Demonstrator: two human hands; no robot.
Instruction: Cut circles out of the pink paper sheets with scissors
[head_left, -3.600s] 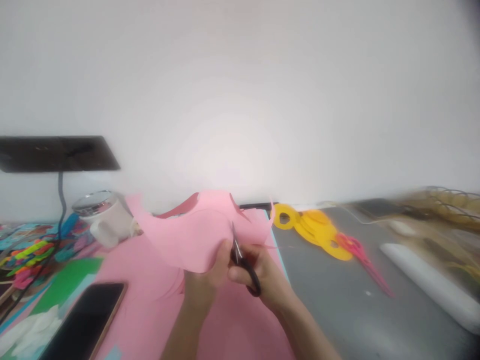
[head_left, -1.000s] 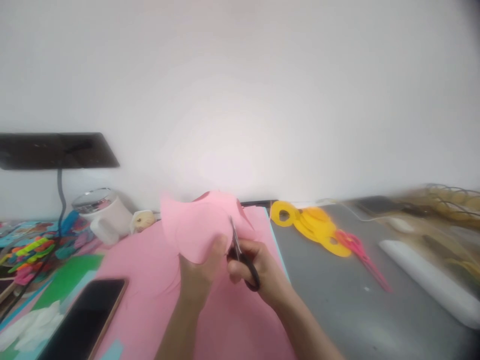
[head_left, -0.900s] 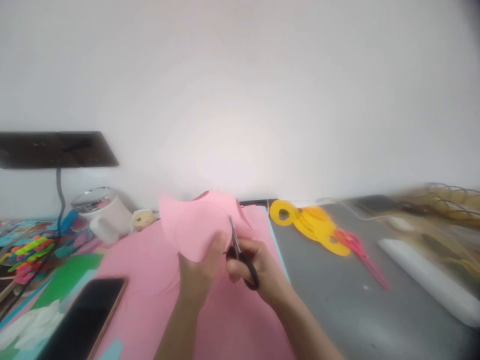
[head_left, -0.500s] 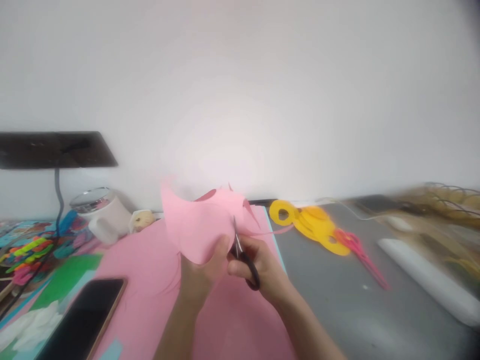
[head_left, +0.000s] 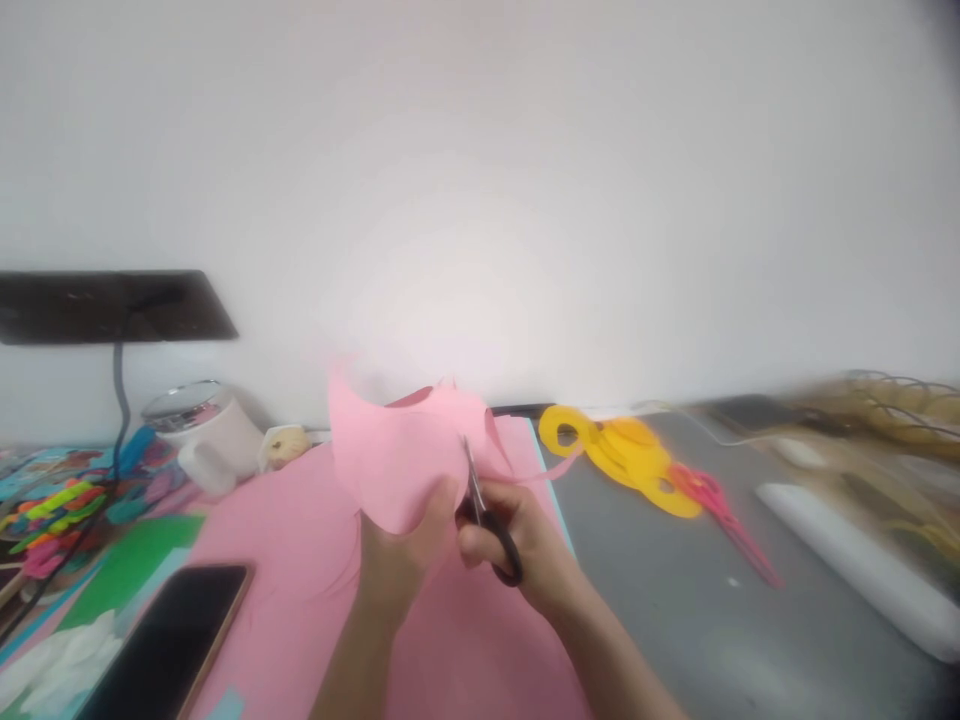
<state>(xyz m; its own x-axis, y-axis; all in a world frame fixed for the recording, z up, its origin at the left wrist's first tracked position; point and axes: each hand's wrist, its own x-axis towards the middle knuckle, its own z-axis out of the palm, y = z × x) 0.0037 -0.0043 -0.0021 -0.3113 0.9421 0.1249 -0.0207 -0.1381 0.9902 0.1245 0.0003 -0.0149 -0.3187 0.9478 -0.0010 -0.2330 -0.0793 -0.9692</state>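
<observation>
My left hand (head_left: 409, 555) grips the lower edge of a pink sheet of paper (head_left: 405, 460), thumb on the near face and the other fingers hidden behind it. The sheet is held up and has curved cut edges, with a thin strip curling off to the right. In my right hand (head_left: 517, 535) is a pair of scissors (head_left: 495, 535) with black handles. Their blades point up and away, against the right side of the pink sheet. Underneath both hands lies a larger pink sheet (head_left: 480, 640) on the table.
On the left lie a phone (head_left: 169, 645), crumpled tissue (head_left: 60, 660), green paper (head_left: 135, 560) and colourful craft pieces, with a white mug (head_left: 217, 440) behind. Yellow paper cutouts (head_left: 630, 450) and pink scissors (head_left: 731, 525) lie right, near a long white object (head_left: 855, 565).
The held sheet has tilted slightly and its curling strip has shifted. Both hands keep nearly the same place. The whole view has moved down a little.
</observation>
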